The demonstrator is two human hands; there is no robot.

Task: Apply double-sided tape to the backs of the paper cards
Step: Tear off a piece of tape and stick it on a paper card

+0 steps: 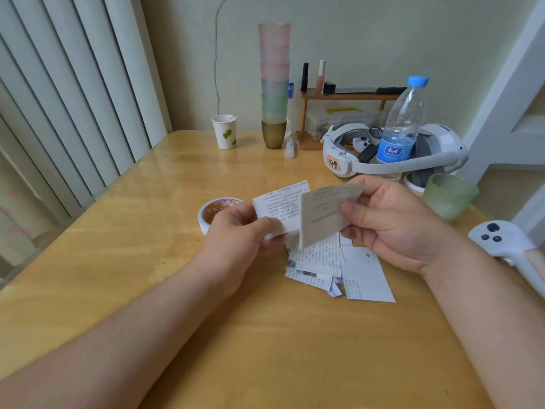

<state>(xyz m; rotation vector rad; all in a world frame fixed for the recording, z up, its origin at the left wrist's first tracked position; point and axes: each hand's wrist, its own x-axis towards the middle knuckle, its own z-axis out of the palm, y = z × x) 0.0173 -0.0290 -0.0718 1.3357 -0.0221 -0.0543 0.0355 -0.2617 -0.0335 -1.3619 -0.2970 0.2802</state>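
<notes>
My left hand (pixel 241 240) pinches a white printed paper card (pixel 280 203) by its lower left corner, above the wooden table (pixel 265 335). My right hand (pixel 389 222) holds a second paper card (pixel 321 215), tilted on edge with its greyish side toward me, overlapping the first card's right end. A pile of several more printed cards (pixel 336 267) lies on the table under and between the hands. The roll of double-sided tape (pixel 213 209) lies flat just behind my left hand, partly hidden by it.
A white headset (pixel 392 160) and a water bottle (pixel 401 125) stand behind my right hand. A green glass cup (pixel 449 197) and a white controller (pixel 513 249) sit at the right. A paper cup (pixel 224 131) and a tall stack of cups (pixel 274 84) stand at the back.
</notes>
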